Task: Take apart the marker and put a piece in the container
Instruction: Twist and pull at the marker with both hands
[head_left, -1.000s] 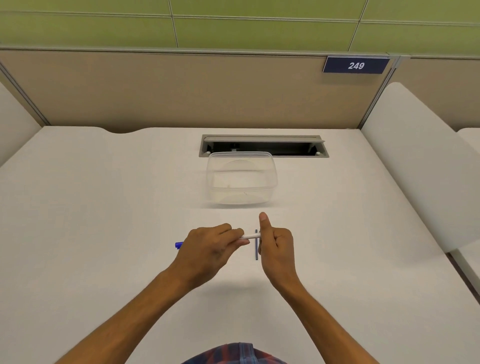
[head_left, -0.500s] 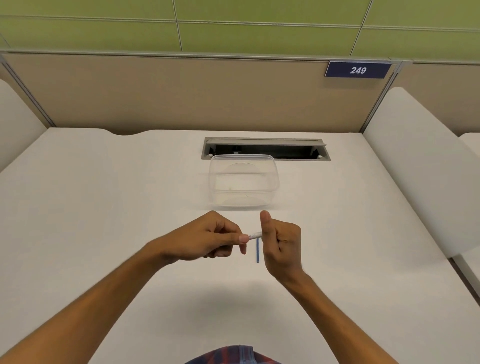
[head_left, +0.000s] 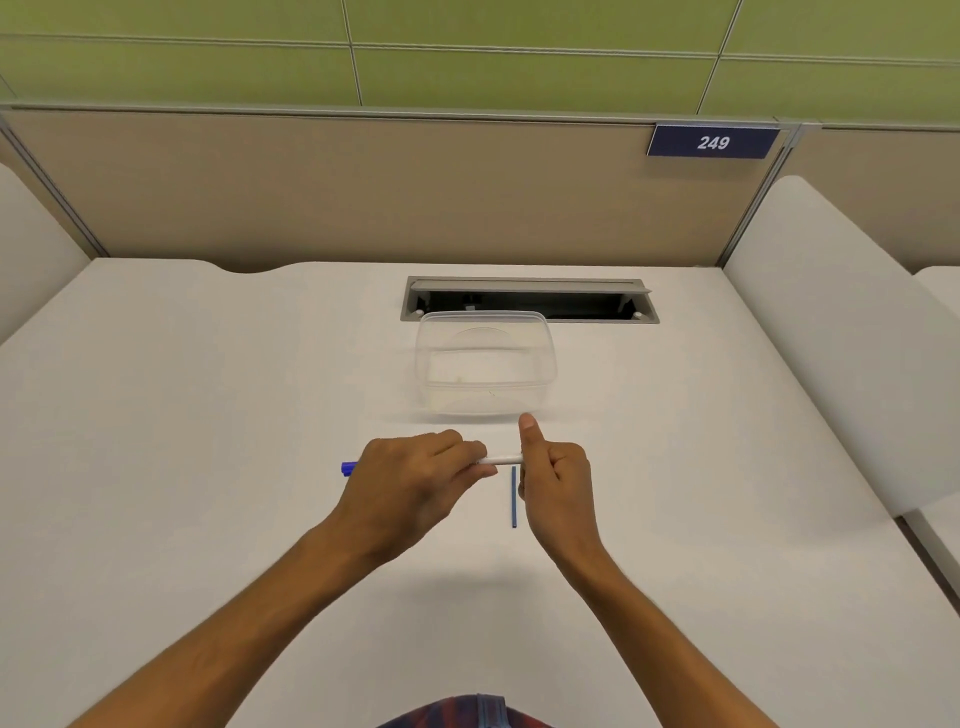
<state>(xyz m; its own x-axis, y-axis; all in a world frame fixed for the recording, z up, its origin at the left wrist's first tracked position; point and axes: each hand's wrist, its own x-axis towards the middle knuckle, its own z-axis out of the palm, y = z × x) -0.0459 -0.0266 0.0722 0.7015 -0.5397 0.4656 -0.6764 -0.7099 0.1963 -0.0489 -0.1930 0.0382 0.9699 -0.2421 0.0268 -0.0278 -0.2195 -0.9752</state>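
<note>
The marker (head_left: 498, 459) lies level between the two hands, just on the near side of the clear container (head_left: 485, 364). Its blue cap (head_left: 349, 468), hidden half a second ago, now sticks out past the left hand (head_left: 410, 478). That hand has swung back so its knuckles face up. The left hand's fingers are curled round the barrel. The right hand (head_left: 553, 486) grips the white end, fingers curled, thumb pointing up toward the container. A thin blue rod (head_left: 514, 497) lies on the white worktop (head_left: 208, 415) just beside the right hand, nearer the person than the container.
</note>
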